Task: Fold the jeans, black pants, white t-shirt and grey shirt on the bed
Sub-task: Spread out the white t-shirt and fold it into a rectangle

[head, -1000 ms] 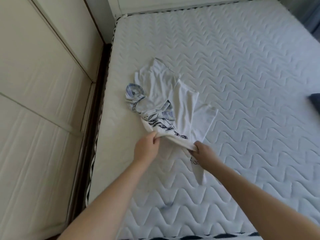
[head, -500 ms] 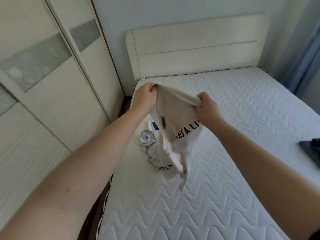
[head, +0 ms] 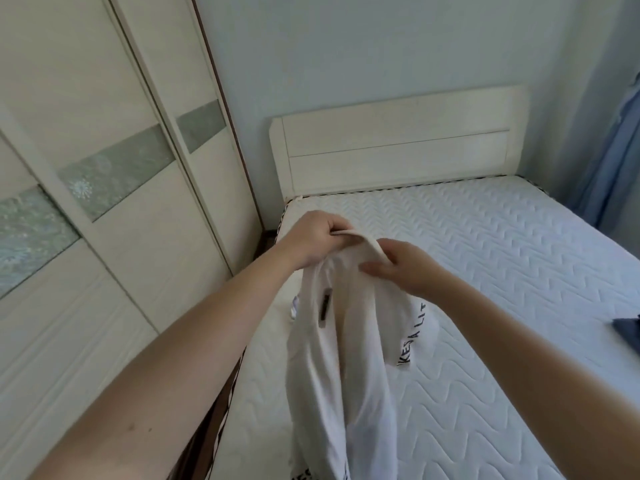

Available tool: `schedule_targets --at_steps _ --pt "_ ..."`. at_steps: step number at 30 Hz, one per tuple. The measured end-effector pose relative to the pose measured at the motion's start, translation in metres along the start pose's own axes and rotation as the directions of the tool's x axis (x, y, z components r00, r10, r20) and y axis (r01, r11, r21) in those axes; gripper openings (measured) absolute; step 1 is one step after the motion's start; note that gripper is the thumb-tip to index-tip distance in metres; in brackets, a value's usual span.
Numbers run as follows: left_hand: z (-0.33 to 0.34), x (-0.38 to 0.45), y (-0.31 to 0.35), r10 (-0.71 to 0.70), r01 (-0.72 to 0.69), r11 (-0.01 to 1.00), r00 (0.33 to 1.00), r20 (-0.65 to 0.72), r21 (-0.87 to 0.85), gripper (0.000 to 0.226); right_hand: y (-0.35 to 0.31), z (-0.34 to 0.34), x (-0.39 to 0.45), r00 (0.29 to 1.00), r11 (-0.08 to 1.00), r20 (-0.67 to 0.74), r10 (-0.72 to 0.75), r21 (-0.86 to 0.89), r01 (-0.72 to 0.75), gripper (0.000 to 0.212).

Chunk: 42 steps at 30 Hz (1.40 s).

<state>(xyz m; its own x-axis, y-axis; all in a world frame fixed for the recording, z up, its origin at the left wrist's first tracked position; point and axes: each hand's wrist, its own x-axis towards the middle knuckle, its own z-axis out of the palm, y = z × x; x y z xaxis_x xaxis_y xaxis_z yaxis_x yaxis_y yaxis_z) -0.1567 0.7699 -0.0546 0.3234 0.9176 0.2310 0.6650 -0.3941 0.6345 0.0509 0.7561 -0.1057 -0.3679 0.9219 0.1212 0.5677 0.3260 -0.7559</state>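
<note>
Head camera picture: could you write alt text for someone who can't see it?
Two bare hands hold a white t-shirt up over a white quilted mattress; the left hand grips its top edge, the right hand holds it beside. A cream headboard and wardrobe doors stand behind.

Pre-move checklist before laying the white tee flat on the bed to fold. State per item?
1. Left hand grip on white t-shirt collar edge: ok.
2. Right hand grip on the collar: cannot tell, fingers look half open.
3. Shirt spread out: not ok, hangs bunched.
4. Shirt right side out: cannot tell; neck label shows.
5. Bare mattress ahead for laying: ok.
6. Dark garment at right edge, apart: ok.
</note>
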Motion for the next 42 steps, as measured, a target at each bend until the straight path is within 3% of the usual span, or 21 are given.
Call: schedule_targets --at_steps 1,4,7,10,12,15,20,23,27,30,34,37,39,42 --pt "0.003 -0.003 -0.005 0.007 -0.009 0.999 0.998 -0.063 -0.032 0.021 -0.001 0.003 -0.001 1.0 1.0 -0.025 0.017 0.016 -0.017 0.014" --pt "0.016 -0.021 -0.031 -0.077 0.054 0.988 0.984 -0.162 -0.147 0.021 -0.002 0.009 -0.008 0.996 0.992 -0.081 0.046 0.12 -0.036 0.027" --pt "0.046 -0.05 -0.067 -0.198 0.226 0.942 0.971 0.133 -0.247 0.023 -0.003 0.007 -0.016 0.996 0.978 -0.082 0.031 0.207 -0.013 0.021" --pt "0.087 -0.083 -0.094 -0.285 0.324 0.946 0.862 0.419 -0.023 0.018 -0.004 0.003 -0.019 0.998 0.965 -0.068 0.013 0.263 0.005 0.019" --pt "0.112 -0.095 -0.104 -0.335 0.368 0.93 0.84 0.427 0.006 0.026 -0.002 -0.002 -0.022 0.998 0.967 -0.065 0.003 0.254 0.014 0.019" --pt "0.133 -0.096 -0.106 -0.395 0.44 0.895 0.859 0.327 -0.076 0.022 0.008 -0.013 -0.027 0.995 0.972 -0.097 0.037 0.233 -0.013 0.02" --pt "0.116 -0.082 -0.109 -0.343 0.352 0.935 0.93 0.131 -0.051 0.029 0.041 -0.037 -0.044 0.942 0.958 -0.261 0.211 0.246 -0.147 0.021" --pt "0.091 -0.067 -0.108 -0.213 0.214 0.974 0.977 -0.019 0.076 0.032 0.063 -0.048 -0.061 0.882 0.935 -0.345 0.322 0.264 -0.237 0.028" --pt "0.047 -0.045 -0.103 -0.078 0.041 0.957 0.99 0.118 0.289 0.044 0.083 -0.057 -0.087 0.819 0.9 -0.4 0.411 0.318 -0.297 0.022" --pt "0.029 -0.032 -0.098 -0.042 -0.034 0.933 0.979 0.201 0.358 0.04 0.091 -0.057 -0.101 0.855 0.922 -0.345 0.388 0.159 -0.354 0.022" --pt "0.024 -0.028 -0.079 0.03 -0.079 0.963 0.981 0.189 0.257 0.032 0.094 -0.052 -0.11 0.909 0.912 -0.137 0.395 -0.058 -0.405 0.014" --pt "0.025 -0.032 -0.058 0.081 -0.123 0.98 0.963 0.256 0.154 0.024 0.086 -0.04 -0.111 0.903 0.867 0.031 0.427 -0.297 -0.4 0.014" --pt "0.027 -0.035 -0.048 0.12 -0.154 0.983 0.952 0.281 0.103 0.022 0.082 -0.024 -0.109 0.886 0.849 0.084 0.457 -0.339 -0.406 0.017" --pt "0.025 -0.038 -0.036 0.16 -0.17 0.985 0.955 0.25 0.019 0.015 0.076 0.012 -0.107 0.891 0.876 0.1 0.442 -0.262 -0.405 0.027"
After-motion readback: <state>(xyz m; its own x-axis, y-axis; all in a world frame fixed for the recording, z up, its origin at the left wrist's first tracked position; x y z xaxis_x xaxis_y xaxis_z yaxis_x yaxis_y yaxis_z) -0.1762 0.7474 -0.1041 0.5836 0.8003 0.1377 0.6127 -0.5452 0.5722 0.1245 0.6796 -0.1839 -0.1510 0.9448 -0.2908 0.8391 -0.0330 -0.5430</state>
